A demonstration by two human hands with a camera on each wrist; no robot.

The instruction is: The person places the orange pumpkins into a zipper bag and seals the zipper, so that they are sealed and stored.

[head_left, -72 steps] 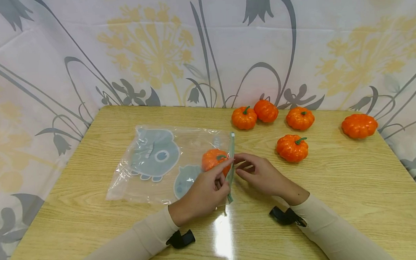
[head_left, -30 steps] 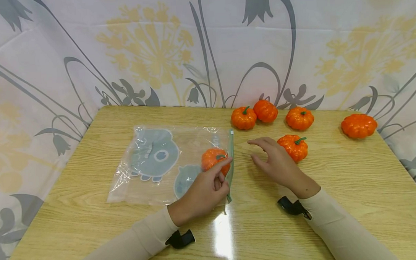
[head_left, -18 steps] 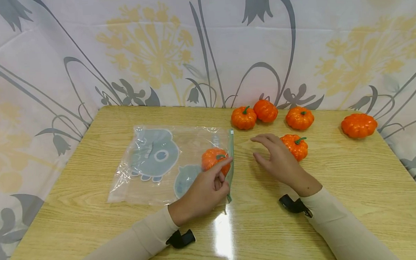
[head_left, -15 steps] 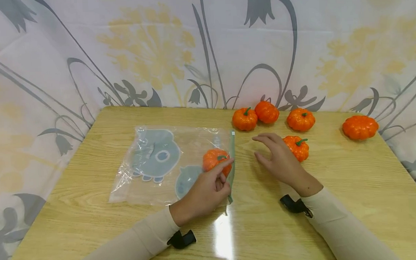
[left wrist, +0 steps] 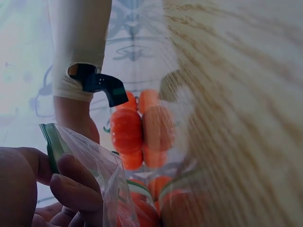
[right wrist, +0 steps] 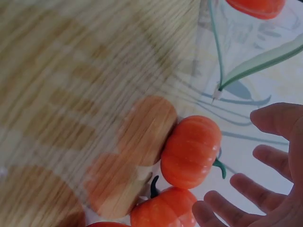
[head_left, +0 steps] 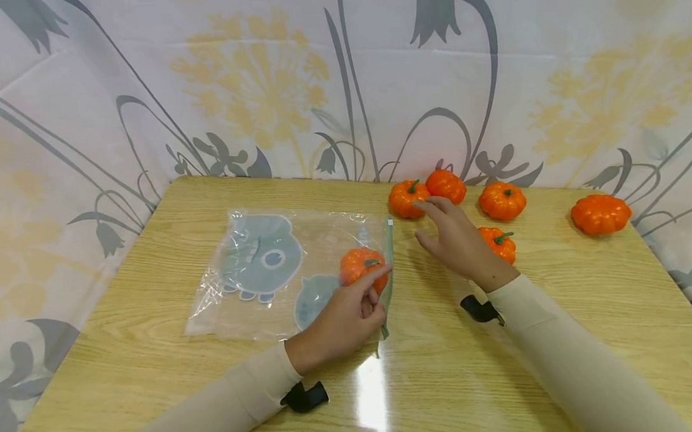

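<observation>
A clear zip bag (head_left: 324, 232) with blue animal prints lies flat on the table, its green zip edge to the right. Inside it, near that edge, is an orange toy pumpkin (head_left: 356, 265). My left hand (head_left: 344, 321) pinches the zip edge, seen close in the left wrist view, where the bag's film (left wrist: 106, 165) lifts off the table. In the right wrist view the green strips stand apart. My right hand (head_left: 458, 240) hovers with spread fingers, touching nothing visible, just in front of a green-stemmed pumpkin (head_left: 404, 200). That pumpkin (right wrist: 191, 151) shows beside the fingers in the right wrist view.
Another pumpkin (head_left: 447, 186) sits against the nearest one at the back. More stand to the right: one pumpkin (head_left: 502, 201), a far-right pumpkin (head_left: 600, 215), and a pumpkin (head_left: 500, 243) partly behind my right hand. A flowered cloth (head_left: 295, 84) hangs behind the wooden table (head_left: 157, 369).
My right hand has left the zip edge, moved right, then forward toward the back pumpkins. My left hand keeps its hold on the bag, which has barely moved.
</observation>
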